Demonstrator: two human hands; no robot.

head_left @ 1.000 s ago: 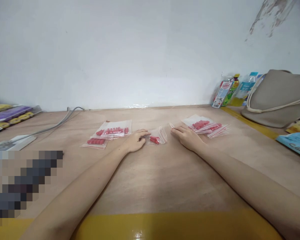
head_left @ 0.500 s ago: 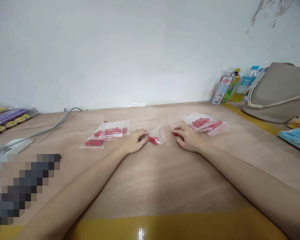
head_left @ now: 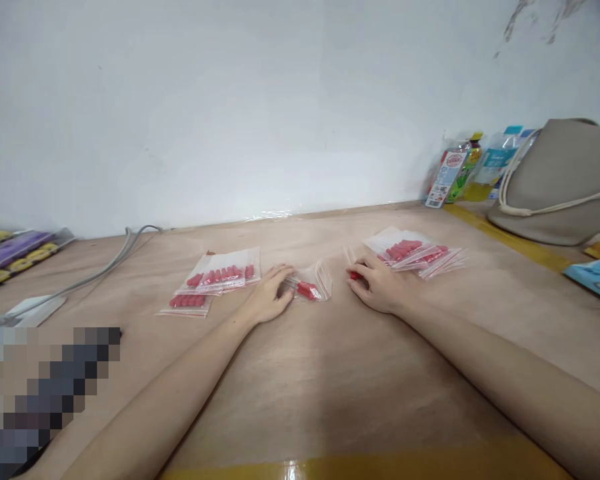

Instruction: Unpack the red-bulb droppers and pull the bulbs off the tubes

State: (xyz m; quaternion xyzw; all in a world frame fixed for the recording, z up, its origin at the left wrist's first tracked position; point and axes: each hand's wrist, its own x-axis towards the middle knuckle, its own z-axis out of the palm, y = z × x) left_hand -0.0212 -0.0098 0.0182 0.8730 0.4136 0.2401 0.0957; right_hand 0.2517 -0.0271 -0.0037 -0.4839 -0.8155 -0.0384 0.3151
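A small clear zip-lock bag [head_left: 323, 283] with red pieces [head_left: 307, 291] in it lies on the table between my hands. My left hand [head_left: 270, 297] has its thumb and fingers curled round the bag's left edge. At the right, my right hand [head_left: 377, 283] is closed on another clear zip-lock bag [head_left: 349, 254], whose edge pokes out past the fingers. Something red [head_left: 354, 274] shows between that hand's thumb and fingers; most of this bag is hidden. Left of my left hand lie overlapping bags [head_left: 225, 272] of red pieces. Behind my right hand is another pile of such bags [head_left: 405, 250].
Bottles and a carton [head_left: 447, 177] stand against the wall at right, beside a grey bag [head_left: 555, 187] with a cord. A blue packet [head_left: 595, 273] lies at the right edge. Purple and yellow packs [head_left: 17, 253] and a grey cable [head_left: 105, 263] are at left.
The camera view has shifted slightly. Both hands stay at their bags; the left thumb and fingers look a little wider apart around the bag's edge.
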